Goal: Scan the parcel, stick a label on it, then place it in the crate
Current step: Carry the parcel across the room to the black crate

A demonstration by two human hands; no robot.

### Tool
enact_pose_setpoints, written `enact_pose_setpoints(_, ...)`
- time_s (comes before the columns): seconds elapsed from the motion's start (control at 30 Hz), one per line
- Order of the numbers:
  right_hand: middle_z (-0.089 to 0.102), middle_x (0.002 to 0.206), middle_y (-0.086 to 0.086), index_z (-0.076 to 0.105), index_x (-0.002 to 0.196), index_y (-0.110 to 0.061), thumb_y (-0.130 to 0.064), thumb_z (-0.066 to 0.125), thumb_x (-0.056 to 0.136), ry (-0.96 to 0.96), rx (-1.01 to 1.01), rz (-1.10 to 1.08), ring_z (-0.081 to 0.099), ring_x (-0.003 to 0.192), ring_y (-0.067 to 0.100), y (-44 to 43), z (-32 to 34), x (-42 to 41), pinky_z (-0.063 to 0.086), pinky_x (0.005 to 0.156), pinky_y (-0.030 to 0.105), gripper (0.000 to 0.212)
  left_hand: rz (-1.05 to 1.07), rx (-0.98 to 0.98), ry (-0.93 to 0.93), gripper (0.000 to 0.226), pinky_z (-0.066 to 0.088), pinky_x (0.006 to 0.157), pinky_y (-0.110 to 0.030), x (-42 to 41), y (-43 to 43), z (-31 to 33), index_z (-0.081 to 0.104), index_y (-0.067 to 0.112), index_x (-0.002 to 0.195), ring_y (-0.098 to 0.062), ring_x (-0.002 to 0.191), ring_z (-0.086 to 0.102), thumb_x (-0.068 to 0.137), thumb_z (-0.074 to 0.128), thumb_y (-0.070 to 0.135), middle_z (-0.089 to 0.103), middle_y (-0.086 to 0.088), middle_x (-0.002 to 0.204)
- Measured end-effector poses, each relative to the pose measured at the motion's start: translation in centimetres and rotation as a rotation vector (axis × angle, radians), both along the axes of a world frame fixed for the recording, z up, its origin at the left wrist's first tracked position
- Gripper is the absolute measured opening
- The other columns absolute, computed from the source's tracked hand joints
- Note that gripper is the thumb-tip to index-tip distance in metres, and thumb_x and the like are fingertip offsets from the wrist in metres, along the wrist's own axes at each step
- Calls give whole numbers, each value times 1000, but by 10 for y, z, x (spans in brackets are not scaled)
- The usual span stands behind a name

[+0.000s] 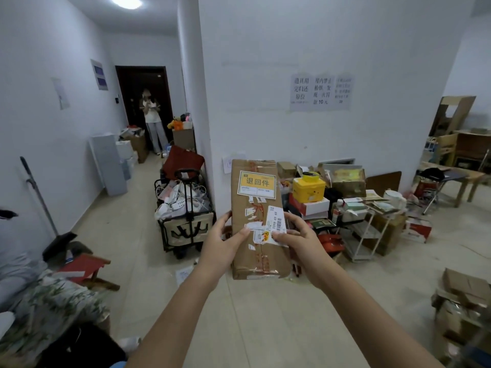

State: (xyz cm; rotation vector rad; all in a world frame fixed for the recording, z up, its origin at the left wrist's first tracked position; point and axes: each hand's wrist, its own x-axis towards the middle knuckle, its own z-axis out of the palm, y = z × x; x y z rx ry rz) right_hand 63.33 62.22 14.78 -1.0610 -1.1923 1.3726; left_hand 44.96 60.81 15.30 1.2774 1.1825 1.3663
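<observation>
I hold a tall brown cardboard parcel (256, 208) upright in front of me at chest height. It bears a yellow label (257, 182) near its top and a white barcode label (276, 221) at its right edge. My left hand (225, 243) grips the parcel's left side, thumb across the front. My right hand (297, 237) holds the right side, its fingers pressing on the white barcode label. No scanner shows in view, and I cannot tell which container is the crate.
A black folding cart (186, 216) full of cables stands left of the parcel by the wall corner. Boxes and a yellow case (309, 188) are piled along the wall at right. A person (152, 120) stands down the corridor. Torn cartons (462, 301) lie at right.
</observation>
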Motion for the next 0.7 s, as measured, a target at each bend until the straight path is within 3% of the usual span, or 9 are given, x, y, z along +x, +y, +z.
enact_pose_setpoints(0.17,69,116,15,61,115,-36,-11,76,72,40,-2,-48,67,107,36,59,-9,13,52,94,58,52,-35,2,3,42,58,78,-33,15,64,-7,47,41,117,-11,96,65,84,67,24,61,11,105)
enact_pose_setpoints(0.37,68,118,15,53,130,-26,-8,74,76,-7,11,-86,68,105,34,151,-6,5,56,90,52,61,-50,-6,11,54,57,88,-47,6,161,-14,48,36,130,-22,106,65,80,70,33,63,4,115)
enact_pose_setpoints(0.47,67,117,16,53,130,-25,-4,72,79,0,-4,-116,68,104,34,199,-2,-7,56,91,53,58,-53,13,4,55,57,88,-45,-3,213,-11,45,34,133,-20,106,63,83,68,30,61,4,118)
enact_pose_setpoints(0.63,68,108,10,55,126,-25,-1,71,80,2,-1,-152,68,100,31,270,11,-24,56,89,48,55,-94,27,-2,54,60,74,-31,-19,293,2,43,31,135,-14,97,64,85,66,26,59,4,114)
enact_pose_setpoints(0.7,69,112,13,55,126,-26,-3,73,79,6,1,-167,68,102,33,295,14,-29,56,90,49,56,-108,34,-3,54,60,76,-34,-25,320,7,45,30,134,-17,98,65,84,67,25,60,5,112)
